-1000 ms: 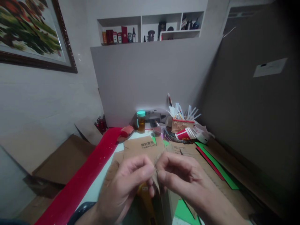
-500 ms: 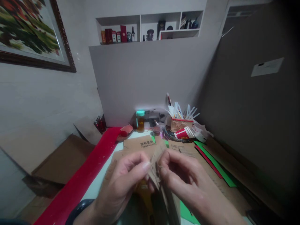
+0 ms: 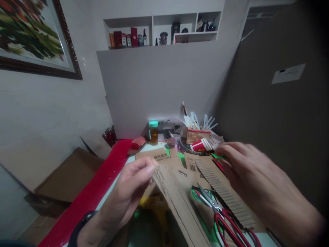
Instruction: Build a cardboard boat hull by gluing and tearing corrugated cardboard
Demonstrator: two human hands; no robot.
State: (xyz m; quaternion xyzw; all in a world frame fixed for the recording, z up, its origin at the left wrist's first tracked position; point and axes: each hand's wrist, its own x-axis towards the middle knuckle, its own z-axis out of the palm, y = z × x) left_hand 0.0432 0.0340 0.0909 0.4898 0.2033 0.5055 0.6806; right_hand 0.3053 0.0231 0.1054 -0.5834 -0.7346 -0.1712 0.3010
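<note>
Shows plain brown, darkly streaked, on the cardboard strip [image 3: 180,208]; dark stripes across brown on the ribbed cardboard [image 3: 225,192]. Red, with silvery grey, on the scissors [image 3: 216,208] — green on the sheet [image 3: 217,156] toward the right of the worktop [image 3: 147,148]. Along its left edge, deep red flecked white on the long band [image 3: 95,188]. Near the far edge, amber under turquoise on the bottle [image 3: 153,134] — red and white on the paper cup [image 3: 199,145].

Apparently a home (framed painting [image 3: 31,36], display shelves [image 3: 152,31])
</note>
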